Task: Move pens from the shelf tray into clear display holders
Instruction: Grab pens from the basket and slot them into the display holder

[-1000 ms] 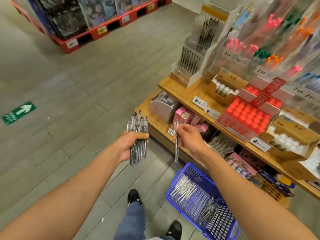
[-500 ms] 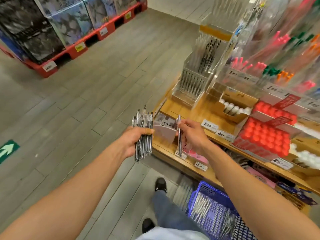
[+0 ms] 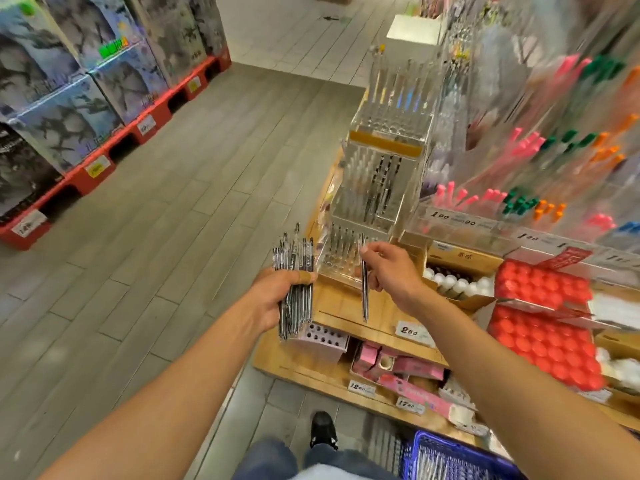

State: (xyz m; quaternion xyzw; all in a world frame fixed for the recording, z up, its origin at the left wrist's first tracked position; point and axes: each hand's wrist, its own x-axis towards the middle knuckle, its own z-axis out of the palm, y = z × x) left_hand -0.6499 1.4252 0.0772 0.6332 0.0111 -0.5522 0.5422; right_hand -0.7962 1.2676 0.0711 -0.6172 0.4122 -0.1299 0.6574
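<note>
Left to right. The left hand (image 3: 277,292) grips a thick bundle (image 3: 296,282) of pens, fingers wrapped round its middle, tips up — stock not yet placed. Just right of it the right hand (image 3: 388,268) pinches a single pen (image 3: 364,289) between thumb and fingertips, the pen hanging roughly upright in front of the lowest clear holder (image 3: 349,261) on the wooden shelf (image 3: 363,317). That holder shows a row of pens at its back and open holes in front; the tiers above it hold more pens, their number blurred. At the lower right a blue basket (image 3: 446,459) carries further pens. Judged progress: partway — some slots filled, one pen about to go in, the bundle and the basket's load left.
</note>
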